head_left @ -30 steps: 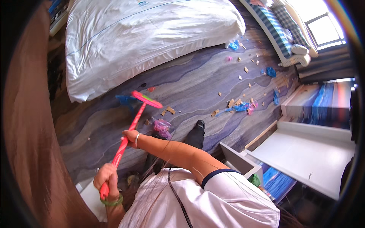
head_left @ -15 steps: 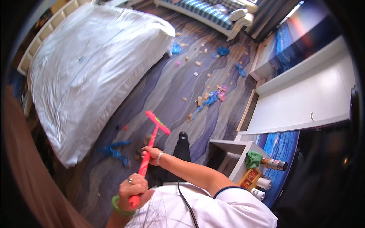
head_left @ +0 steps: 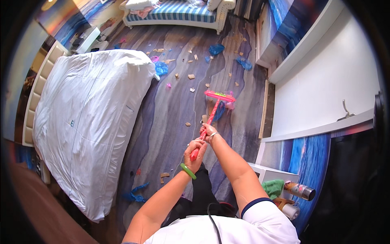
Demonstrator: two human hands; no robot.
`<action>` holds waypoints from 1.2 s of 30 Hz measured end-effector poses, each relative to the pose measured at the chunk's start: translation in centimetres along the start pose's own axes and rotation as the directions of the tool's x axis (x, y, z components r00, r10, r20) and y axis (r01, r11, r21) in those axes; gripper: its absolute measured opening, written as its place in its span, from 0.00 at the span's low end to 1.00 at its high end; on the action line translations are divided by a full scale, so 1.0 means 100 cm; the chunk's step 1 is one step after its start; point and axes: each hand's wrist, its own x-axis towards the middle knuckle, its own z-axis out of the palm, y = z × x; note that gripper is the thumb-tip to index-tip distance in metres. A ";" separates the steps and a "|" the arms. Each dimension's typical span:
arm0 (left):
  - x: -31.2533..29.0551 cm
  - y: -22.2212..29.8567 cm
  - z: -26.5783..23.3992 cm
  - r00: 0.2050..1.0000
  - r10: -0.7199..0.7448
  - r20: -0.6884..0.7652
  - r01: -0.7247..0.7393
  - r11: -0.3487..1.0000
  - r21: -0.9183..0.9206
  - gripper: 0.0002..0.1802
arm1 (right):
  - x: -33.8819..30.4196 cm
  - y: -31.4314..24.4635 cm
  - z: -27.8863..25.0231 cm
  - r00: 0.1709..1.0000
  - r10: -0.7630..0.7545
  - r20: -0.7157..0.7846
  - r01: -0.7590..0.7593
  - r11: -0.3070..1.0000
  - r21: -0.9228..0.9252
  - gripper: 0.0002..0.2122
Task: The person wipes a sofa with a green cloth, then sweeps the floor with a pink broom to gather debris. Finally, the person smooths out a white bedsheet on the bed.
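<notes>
A long pink broom (head_left: 214, 112) with a flat, wide head reaches out ahead of me over the floor. My left hand (head_left: 194, 153), with a green bangle at the wrist, is wrapped round the end of its handle. Just farther up the handle, my right hand (head_left: 209, 132) is closed round it. Behind and below the broom's head lie a blue plastic bag (head_left: 219, 110) and a pink scrap of plastic (head_left: 230, 105), partly covered by it. A cardboard piece (head_left: 204, 118) rests beside the handle. Whether the head touches the floor I cannot tell.
Left stands a bed (head_left: 89, 110) with a white sheet. Blue bags (head_left: 217, 49) and cardboard scraps (head_left: 191, 76) are strewn over the wood-patterned floor (head_left: 162, 110). A striped sofa (head_left: 174, 13) stands at the back; a white door (head_left: 325, 81) and a low shelf (head_left: 278, 175) are on the right.
The broom's head has swung away from me and to the right, onto the bags and cardboard there. Both arms now stretch farther forward, and the view has turned.
</notes>
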 end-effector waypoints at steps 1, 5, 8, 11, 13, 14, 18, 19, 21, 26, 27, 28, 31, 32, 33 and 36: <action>0.003 -0.003 0.004 0.998 -0.061 -0.035 0.062 0.997 0.036 0.06 | -0.005 0.004 -0.001 0.998 -0.014 -0.060 0.012 0.999 -0.037 0.10; -0.017 0.067 0.002 0.970 -0.184 0.159 0.167 0.979 0.114 0.06 | -0.037 0.053 -0.067 0.979 0.101 0.178 -0.109 0.993 0.036 0.08; -0.006 0.139 -0.025 0.876 -0.203 0.437 0.129 0.973 0.193 0.07 | -0.128 0.070 -0.040 0.944 0.309 0.112 -0.324 0.933 0.157 0.09; 0.011 0.174 -0.044 0.853 -0.186 0.488 0.122 0.980 0.159 0.06 | -0.176 0.072 -0.001 0.934 0.341 0.107 -0.357 0.888 0.290 0.09; 0.022 0.186 -0.046 0.872 -0.220 0.438 0.143 0.969 0.201 0.05 | -0.175 0.068 0.013 0.937 0.327 0.120 -0.348 0.897 0.273 0.07; 0.023 0.184 -0.047 0.889 -0.217 0.404 0.154 0.971 0.183 0.05 | -0.171 0.065 0.020 0.951 0.293 0.096 -0.307 0.927 0.216 0.07; 0.023 0.135 -0.048 0.947 -0.146 0.285 0.082 0.971 0.225 0.06 | -0.084 0.077 0.021 0.983 0.186 -0.013 -0.182 0.972 0.148 0.06; 0.028 0.125 -0.045 0.947 -0.158 0.279 0.077 0.957 0.278 0.06 | -0.056 0.082 0.019 0.971 0.237 -0.043 -0.227 0.960 0.163 0.05; 0.032 0.133 -0.052 0.971 -0.107 0.213 0.023 0.932 0.361 0.06 | -0.070 0.090 0.058 0.961 0.278 -0.003 -0.276 0.955 0.108 0.06; 0.049 0.179 -0.075 0.930 -0.115 0.350 -0.031 0.922 0.386 0.06 | -0.123 0.098 0.099 0.925 0.350 0.149 -0.362 0.930 0.066 0.06; 0.052 0.181 -0.079 0.921 -0.091 0.379 -0.060 0.928 0.367 0.06 | -0.126 0.098 0.098 0.922 0.357 0.152 -0.371 0.926 0.069 0.05; 0.055 0.182 -0.079 0.905 -0.097 0.415 -0.074 0.924 0.376 0.06 | -0.130 0.094 0.096 0.902 0.404 0.154 -0.419 0.905 0.076 0.05; 0.081 0.166 -0.079 0.827 -0.241 0.508 0.052 0.933 0.356 0.05 | -0.100 0.087 0.073 0.913 0.407 -0.023 -0.398 0.903 0.161 0.05; 0.094 0.161 -0.083 0.815 -0.238 0.528 0.075 0.947 0.312 0.05 | -0.096 0.079 0.071 0.915 0.402 -0.037 -0.387 0.899 0.206 0.05; 0.107 0.156 -0.089 0.803 -0.238 0.547 0.103 0.958 0.266 0.05 | -0.101 0.068 0.075 0.915 0.399 -0.054 -0.374 0.892 0.252 0.05; 0.155 0.144 -0.092 0.694 -0.182 0.697 0.074 0.980 0.183 0.06 | -0.100 0.034 0.088 0.967 0.252 -0.041 -0.224 0.914 0.338 0.05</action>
